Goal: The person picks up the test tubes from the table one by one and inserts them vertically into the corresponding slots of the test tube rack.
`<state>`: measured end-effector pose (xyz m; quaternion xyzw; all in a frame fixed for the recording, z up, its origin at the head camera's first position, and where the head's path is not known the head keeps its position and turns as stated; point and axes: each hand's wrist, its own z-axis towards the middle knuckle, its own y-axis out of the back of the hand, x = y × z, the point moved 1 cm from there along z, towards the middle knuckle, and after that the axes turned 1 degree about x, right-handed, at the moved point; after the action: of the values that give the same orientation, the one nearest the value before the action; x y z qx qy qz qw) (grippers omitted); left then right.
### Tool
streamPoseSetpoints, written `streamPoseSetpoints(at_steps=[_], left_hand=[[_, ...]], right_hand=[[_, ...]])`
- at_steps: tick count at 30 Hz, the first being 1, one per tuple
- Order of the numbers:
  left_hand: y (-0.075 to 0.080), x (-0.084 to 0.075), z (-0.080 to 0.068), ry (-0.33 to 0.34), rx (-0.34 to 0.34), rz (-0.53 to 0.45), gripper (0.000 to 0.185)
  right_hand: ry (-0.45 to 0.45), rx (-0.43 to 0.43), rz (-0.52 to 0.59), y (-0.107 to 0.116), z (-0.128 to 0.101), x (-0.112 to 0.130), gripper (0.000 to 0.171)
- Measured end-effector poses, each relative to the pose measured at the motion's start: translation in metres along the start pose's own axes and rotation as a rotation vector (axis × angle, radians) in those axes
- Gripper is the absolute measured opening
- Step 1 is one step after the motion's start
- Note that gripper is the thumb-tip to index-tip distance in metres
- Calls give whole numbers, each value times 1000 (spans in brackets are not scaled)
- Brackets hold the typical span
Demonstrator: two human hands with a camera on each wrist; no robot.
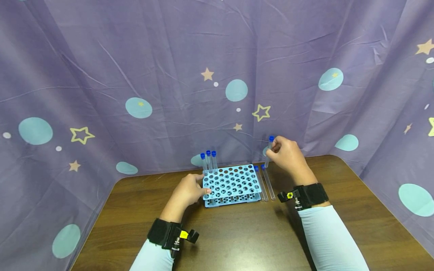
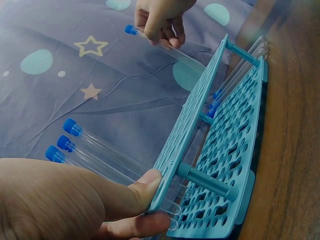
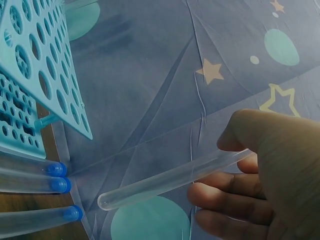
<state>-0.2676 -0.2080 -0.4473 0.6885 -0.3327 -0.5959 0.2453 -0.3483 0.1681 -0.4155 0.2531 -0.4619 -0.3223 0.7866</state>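
A light blue test tube rack (image 1: pixel 232 182) stands on the table, its top plate full of round holes. My left hand (image 1: pixel 188 190) grips its left end, the thumb (image 2: pixel 147 182) on the top plate and a finger beneath. Three clear tubes with blue caps (image 2: pixel 72 127) stand upright in the rack's back left corner. To the right of the rack, my right hand (image 1: pixel 286 152) pinches a clear test tube (image 3: pixel 170 180) near its blue cap (image 1: pixel 271 138). This tube is held nearly upright above the table, its rounded bottom pointing down and apart from the rack.
Three more capped tubes (image 3: pixel 35 220) lie side by side on the wooden table (image 1: pixel 237 237), just right of the rack. Close behind the table's back edge hangs a purple curtain (image 1: pixel 169 82) with stars and dots. Each wrist wears a black strap (image 1: pixel 310 195) with a small camera.
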Motion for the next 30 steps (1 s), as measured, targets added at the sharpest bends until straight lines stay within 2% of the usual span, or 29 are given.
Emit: streamPoseSetpoints(at_steps=[18,30], left_hand=[[-3,4,3,-12,-10,12,78],[-2,4,3,3,1,-1,80]], right_hand=[[30,-43,-5,-2,-2,0,12],[45,-66,40,0,-3,7,13]])
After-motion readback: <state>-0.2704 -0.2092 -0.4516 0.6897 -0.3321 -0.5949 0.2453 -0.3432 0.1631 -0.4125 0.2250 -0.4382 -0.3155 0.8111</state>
